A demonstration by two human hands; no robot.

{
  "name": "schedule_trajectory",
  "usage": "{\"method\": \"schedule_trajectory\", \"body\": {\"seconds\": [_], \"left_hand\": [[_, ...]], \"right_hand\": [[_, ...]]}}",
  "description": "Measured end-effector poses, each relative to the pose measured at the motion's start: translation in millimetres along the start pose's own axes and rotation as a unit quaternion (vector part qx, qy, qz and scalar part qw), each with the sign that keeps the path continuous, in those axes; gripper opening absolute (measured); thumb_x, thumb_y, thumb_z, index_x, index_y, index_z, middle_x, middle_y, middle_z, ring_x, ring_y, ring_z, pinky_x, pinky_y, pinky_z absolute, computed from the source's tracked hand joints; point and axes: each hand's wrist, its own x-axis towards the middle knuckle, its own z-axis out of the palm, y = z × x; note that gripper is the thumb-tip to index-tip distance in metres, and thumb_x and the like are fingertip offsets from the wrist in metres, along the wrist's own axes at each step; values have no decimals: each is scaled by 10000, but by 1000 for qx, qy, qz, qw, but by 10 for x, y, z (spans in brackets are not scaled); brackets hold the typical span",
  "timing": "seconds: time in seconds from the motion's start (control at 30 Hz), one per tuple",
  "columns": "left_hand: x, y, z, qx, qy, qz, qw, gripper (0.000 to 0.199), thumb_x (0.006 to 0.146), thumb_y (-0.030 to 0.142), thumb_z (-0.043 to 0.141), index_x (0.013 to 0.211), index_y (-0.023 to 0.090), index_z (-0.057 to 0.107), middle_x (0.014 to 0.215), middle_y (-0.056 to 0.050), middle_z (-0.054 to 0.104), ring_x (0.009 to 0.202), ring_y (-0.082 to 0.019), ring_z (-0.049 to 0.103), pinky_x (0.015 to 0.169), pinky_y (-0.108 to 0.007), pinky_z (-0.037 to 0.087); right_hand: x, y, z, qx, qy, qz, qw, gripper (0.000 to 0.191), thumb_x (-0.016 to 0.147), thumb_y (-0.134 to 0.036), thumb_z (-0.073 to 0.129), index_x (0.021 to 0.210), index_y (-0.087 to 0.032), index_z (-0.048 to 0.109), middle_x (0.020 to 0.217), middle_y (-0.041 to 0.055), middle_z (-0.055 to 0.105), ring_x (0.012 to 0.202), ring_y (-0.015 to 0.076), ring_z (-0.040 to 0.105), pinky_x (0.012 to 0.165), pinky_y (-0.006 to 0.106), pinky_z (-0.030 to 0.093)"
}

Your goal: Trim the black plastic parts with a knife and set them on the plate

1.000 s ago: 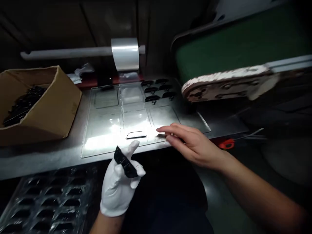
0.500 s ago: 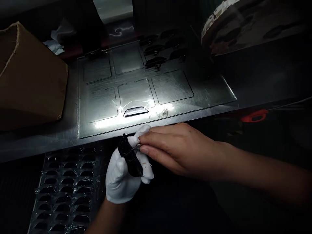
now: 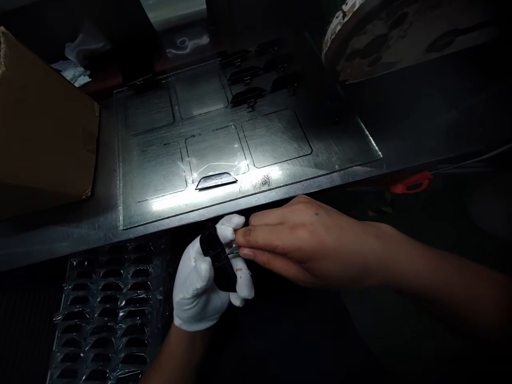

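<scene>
White glove [image 3: 200, 290], black part [image 3: 218, 261], brown box [image 3: 44, 144], red handle [image 3: 410, 184]

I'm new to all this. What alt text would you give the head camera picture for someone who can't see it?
A white-gloved left hand grips a small black part while the bare right hand pinches at its top edge, just below a dim metal workbench. On the bench lie a clear plate and a cardboard box; a clear blister tray sits lower left.

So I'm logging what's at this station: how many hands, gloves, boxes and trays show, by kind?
Hands: 2, the left hand and the right hand
White gloves: 1, on the left
Black parts held: 1
Cardboard boxes: 1
Clear blister trays: 1
Total: 6
</scene>
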Motion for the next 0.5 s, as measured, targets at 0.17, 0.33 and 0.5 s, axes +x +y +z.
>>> {"method": "schedule_trajectory", "body": {"seconds": [0.17, 0.33, 0.5], "left_hand": [[-12, -26, 34, 9, 14, 10, 1000, 340, 930, 484, 725, 1178, 262, 795, 1332, -104, 688, 511, -55, 627, 388, -144, 481], [-20, -46, 9, -12, 42, 12, 999, 326, 941, 470, 719, 1187, 266, 783, 1314, -71, 708, 496, -31, 597, 419, -139, 493], [0, -34, -22, -23, 55, 23, 998, 392, 940, 513, 709, 1223, 247, 767, 1264, -110, 738, 535, -49, 587, 443, -149, 504]], "right_hand": [[-32, 5, 15, -4, -2, 1, 1000, 204, 1076, -258, 540, 1085, -185, 731, 906, 18, 753, 716, 119, 646, 586, 248, 455], [-63, -23, 41, 3, -6, -2, 1000, 212, 1057, -252, 577, 1190, -197, 734, 966, 25, 781, 772, 120, 693, 595, 237, 481], [-68, -56, 0, 67, 36, -2, 997, 251, 1061, -226, 574, 1260, -183, 722, 1037, 38, 799, 895, 130, 741, 716, 230, 574]]}}
